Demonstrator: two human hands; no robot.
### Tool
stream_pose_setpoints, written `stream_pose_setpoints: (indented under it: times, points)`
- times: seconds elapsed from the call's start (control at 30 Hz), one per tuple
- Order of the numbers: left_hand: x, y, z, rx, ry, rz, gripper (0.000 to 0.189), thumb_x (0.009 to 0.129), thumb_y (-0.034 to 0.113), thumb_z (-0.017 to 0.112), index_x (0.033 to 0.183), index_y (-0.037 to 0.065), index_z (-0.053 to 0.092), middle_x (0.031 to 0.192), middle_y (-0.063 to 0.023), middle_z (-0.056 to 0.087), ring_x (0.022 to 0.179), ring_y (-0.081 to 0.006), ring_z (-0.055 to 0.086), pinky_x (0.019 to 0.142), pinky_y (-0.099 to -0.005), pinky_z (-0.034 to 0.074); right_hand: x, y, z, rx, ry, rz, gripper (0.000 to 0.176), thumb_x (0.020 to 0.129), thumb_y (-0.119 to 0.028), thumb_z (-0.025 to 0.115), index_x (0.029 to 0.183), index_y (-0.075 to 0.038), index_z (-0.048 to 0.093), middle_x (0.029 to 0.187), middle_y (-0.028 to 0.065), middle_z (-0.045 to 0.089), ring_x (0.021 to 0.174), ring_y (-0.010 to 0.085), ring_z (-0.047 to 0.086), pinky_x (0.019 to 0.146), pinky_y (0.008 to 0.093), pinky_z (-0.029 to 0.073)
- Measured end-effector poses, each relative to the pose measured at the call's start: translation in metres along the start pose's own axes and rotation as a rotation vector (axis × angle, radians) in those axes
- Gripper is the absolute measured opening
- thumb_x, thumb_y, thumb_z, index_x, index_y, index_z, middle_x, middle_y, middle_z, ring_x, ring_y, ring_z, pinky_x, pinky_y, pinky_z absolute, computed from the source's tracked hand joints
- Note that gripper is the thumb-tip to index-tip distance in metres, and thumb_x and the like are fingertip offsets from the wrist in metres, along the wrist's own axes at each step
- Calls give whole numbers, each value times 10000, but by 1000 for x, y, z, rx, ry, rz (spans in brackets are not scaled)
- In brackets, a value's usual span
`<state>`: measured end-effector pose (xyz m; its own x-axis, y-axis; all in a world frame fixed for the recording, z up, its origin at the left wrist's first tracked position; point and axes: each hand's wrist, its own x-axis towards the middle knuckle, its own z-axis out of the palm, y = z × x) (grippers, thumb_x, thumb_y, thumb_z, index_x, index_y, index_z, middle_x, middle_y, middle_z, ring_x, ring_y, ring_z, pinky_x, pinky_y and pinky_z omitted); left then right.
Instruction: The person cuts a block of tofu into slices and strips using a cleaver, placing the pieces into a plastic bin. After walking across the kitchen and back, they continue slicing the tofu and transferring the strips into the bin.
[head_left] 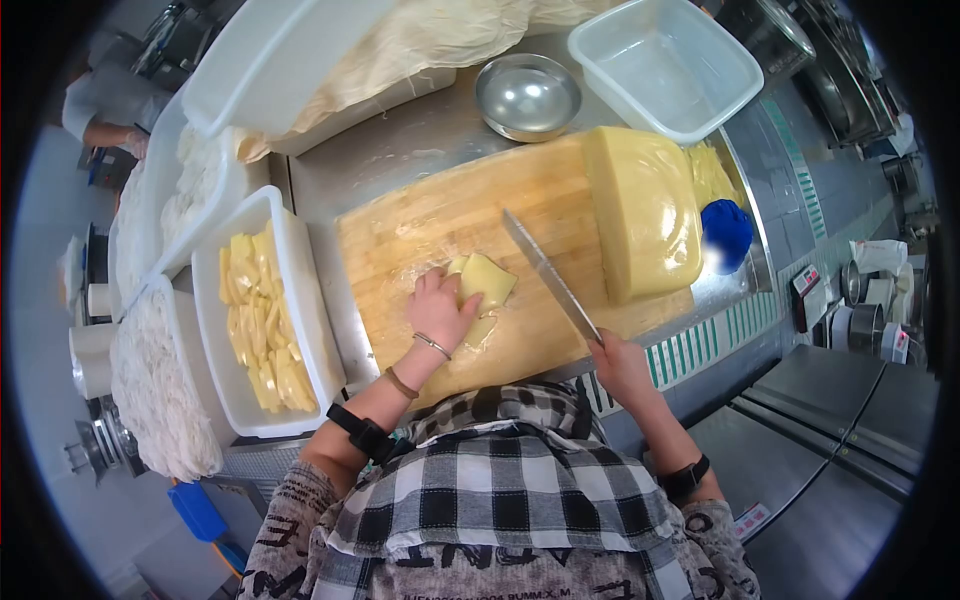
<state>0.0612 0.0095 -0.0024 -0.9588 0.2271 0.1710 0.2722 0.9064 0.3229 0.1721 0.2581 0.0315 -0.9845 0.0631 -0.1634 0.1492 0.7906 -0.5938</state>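
My right hand (622, 370) grips the handle of a long knife (550, 270). Its blade slants up and left over the wooden cutting board (450, 215). My left hand (442, 312) lies on the board with its fingers curled over a pale yellow slab (487, 284), which looks smooth like jelly or cheese. Thin scraps of the same material lie beside those fingers. On the board's right end stands a big glossy yellow block (645, 215), touched by neither hand. Cut yellow strips (262, 320) lie in a white tub (325, 375) to the left.
A steel bowl (528, 97) and a translucent tub (665, 68) stand behind the board. Beside the block is a blue object (725, 236). Tubs of white shredded food (160, 385) line the left side. At upper left, another person's arm (110, 133) shows.
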Motion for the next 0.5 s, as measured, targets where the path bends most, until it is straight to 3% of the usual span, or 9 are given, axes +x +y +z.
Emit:
stream_pose_setpoints:
  times: [0.13,0.23,0.3,0.33,0.4,0.5]
  points:
    - [-3,7,1,-30,2,-6,407,628,290,682,942,53,580,931,-91,538,881,-261,496,703,-366,416,5,-4,3,-17,-23,-69,161,815,-166,485,895,-33,532,595,199,545,593,378,550,541,459,422]
    - [3,9,-2,-11,-107,-87,428,629,305,685,944,37,573,925,-115,556,889,-273,515,711,-372,434,7,3,9,-9,-14,-71,161,813,-164,488,887,-29,532,585,199,541,579,376,548,524,454,422]
    - [13,6,-4,-241,-319,-365,435,631,347,678,912,32,572,960,-128,553,935,-295,498,755,-384,437,7,5,11,-7,-15,-68,161,813,-165,488,883,-26,532,583,201,541,573,376,547,516,453,422]
    - [18,5,-5,-241,-317,-365,435,631,347,678,912,32,572,960,-128,553,935,-295,498,755,-384,437,6,6,12,-3,-4,-77,161,812,-166,492,879,-25,533,579,200,540,566,376,545,510,452,421]
    - [26,4,-9,-170,-593,-428,463,639,383,670,912,18,584,943,-155,563,903,-311,525,778,-372,443,6,5,12,2,8,-87,162,810,-167,496,874,-24,534,575,199,539,560,375,544,503,451,420]
    - [26,7,-9,-17,-599,-302,488,640,408,663,910,6,595,940,-166,569,886,-298,546,765,-376,452,5,0,9,-2,-26,-96,166,804,-170,505,882,-27,540,573,198,539,556,373,544,506,450,422]
